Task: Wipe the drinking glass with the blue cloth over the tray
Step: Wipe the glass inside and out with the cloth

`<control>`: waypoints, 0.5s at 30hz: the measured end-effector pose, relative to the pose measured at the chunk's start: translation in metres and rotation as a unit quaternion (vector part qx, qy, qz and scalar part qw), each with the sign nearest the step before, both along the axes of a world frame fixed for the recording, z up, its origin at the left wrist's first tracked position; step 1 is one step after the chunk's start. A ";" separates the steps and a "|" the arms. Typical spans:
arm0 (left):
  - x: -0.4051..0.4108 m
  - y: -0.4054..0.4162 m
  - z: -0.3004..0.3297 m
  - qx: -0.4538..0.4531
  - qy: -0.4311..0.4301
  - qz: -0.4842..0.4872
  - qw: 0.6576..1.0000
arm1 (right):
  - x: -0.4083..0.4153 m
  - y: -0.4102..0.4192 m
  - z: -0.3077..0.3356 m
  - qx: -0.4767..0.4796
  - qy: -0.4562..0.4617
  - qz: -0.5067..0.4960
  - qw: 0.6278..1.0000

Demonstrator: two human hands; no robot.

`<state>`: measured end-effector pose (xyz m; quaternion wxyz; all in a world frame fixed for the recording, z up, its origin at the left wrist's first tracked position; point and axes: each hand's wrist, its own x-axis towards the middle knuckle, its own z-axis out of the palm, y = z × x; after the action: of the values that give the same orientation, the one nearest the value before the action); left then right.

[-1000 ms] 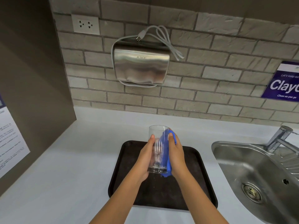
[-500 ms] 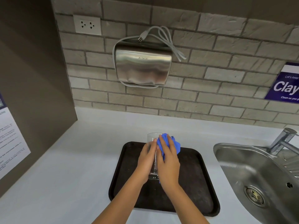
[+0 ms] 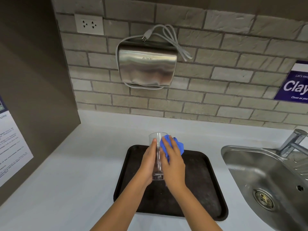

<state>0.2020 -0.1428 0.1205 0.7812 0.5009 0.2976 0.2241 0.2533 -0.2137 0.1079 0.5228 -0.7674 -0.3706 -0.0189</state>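
A clear drinking glass (image 3: 157, 157) is held upright above the dark tray (image 3: 203, 185). My left hand (image 3: 147, 165) grips the glass from its left side, thumb near the rim. My right hand (image 3: 174, 165) presses the bunched blue cloth (image 3: 179, 146) flat against the right side of the glass, fingers spread over it. Part of the cloth sticks out beyond my fingertips near the rim; the rest is hidden under my palm.
The tray lies on a white counter (image 3: 75, 172). A steel sink (image 3: 266, 180) with a tap (image 3: 293, 142) is at the right. A hand dryer (image 3: 146, 65) hangs on the brick wall behind, a dark side panel (image 3: 33, 80) stands at the left.
My right hand has moved from the far side of the glass onto its near right side, spreading over the cloth. The glass sits lower and nearer the tray than a second ago.
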 end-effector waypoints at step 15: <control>0.006 -0.001 -0.011 0.056 0.047 0.099 0.992 | -0.010 -0.009 0.010 -0.044 0.049 -0.012 0.998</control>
<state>0.2083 -0.1436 0.1096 0.7112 0.5217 0.3694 0.2925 0.2438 -0.2226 0.1175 0.5061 -0.7940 -0.3354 0.0289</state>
